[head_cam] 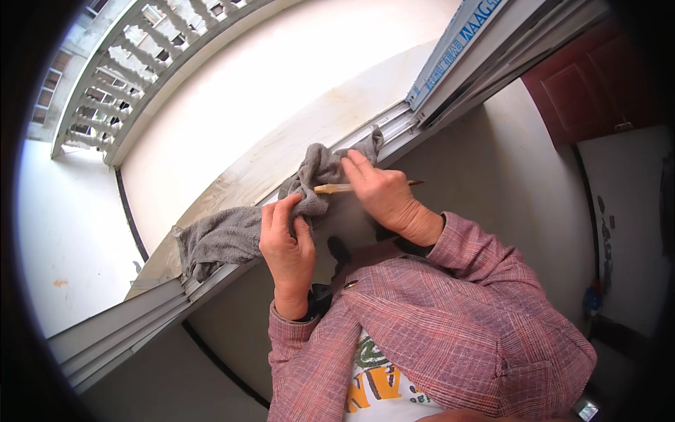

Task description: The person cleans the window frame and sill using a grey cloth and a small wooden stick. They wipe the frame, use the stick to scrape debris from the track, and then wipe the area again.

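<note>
A grey towel [224, 235] lies bunched along the white metal track of a sliding window or door [398, 124]. My left hand [285, 240] pinches a fold of it between thumb and fingers. To the right, my right hand [382, 192] holds a thin wooden stick [335, 188] crosswise. The stick's pale end touches or lies just over the towel, and its dark tip sticks out past the far side of my hand. Extended fingertips of that hand rest on the towel's right part. Most of the track beneath the towel is hidden.
A stone sill [227, 184] runs outside the track, with a balcony balustrade [126, 74] beyond. Sliding frames [453, 58] with blue printed film stand at the track's right end. A dark red panelled door [585, 84] is at the far right.
</note>
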Tool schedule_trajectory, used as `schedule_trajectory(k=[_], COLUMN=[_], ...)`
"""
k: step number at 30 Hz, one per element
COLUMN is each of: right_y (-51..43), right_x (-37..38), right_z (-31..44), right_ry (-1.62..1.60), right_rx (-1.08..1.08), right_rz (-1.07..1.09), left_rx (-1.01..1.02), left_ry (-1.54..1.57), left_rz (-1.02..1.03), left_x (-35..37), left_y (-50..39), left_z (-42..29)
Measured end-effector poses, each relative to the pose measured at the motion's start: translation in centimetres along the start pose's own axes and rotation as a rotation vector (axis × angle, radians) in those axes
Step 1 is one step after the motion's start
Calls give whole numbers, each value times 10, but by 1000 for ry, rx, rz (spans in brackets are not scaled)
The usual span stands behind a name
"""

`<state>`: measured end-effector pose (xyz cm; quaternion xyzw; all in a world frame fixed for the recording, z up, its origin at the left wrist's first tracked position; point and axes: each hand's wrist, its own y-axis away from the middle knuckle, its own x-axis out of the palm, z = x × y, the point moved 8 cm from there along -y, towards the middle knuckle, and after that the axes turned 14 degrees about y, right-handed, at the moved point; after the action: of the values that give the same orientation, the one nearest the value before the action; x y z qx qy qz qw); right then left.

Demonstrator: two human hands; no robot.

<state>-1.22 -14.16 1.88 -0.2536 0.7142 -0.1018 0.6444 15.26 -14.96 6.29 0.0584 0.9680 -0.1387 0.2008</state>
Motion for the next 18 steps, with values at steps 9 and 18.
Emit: schedule_trajectory(k=[9, 18], right_y=[30, -4], right_x=[-1, 9], right_z=[-79, -67], right_ry=[292, 379], right_rx=[304, 301], right_rz=[308, 277], left_rx=[169, 198], left_ry=[78, 109], left_rz=[328, 300], left_x=[61, 37], left_y=[-6, -18], left_z=[-19, -8])
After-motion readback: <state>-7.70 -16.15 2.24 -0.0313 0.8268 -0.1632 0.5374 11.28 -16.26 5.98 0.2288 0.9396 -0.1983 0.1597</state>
